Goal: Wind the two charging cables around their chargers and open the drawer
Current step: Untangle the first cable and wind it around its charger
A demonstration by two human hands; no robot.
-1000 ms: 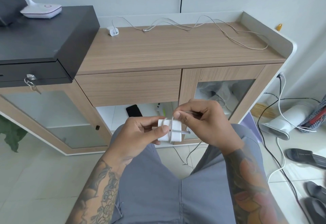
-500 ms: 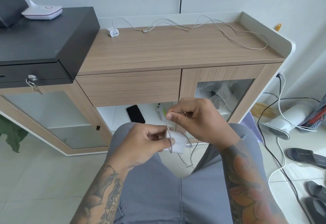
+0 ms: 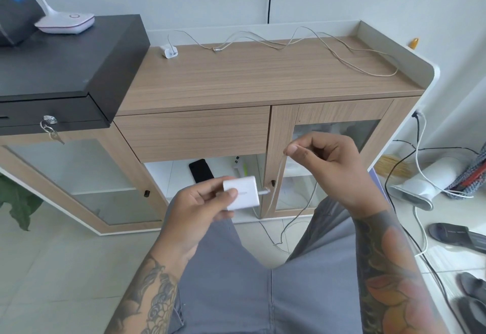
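My left hand (image 3: 202, 202) grips a white charger (image 3: 243, 193) over my lap, in front of the cabinet. Its thin cable (image 3: 276, 189) runs from the plug on the charger's right side up to my right hand (image 3: 326, 165), which pinches it between thumb and fingers; the rest hangs down in a loop towards the floor. No turns of cable show on this charger. A second small white charger (image 3: 169, 52) sits at the back left of the wooden cabinet top, its long cable (image 3: 302, 43) sprawled loosely across the back. The wooden drawer (image 3: 194, 133) under the top is closed.
A black lockable box (image 3: 65, 70) with keys (image 3: 51, 129) stands left, a white lamp base (image 3: 65, 23) on it. A black phone (image 3: 201, 170) lies on the shelf under the drawer. Cords, a white appliance (image 3: 426, 183) and sandals (image 3: 457, 236) lie on the floor at right.
My right hand has lifted up and to the right, drawing the cable out. The loop that lay round the charger earlier is gone, and my left hand has turned the charger flat.
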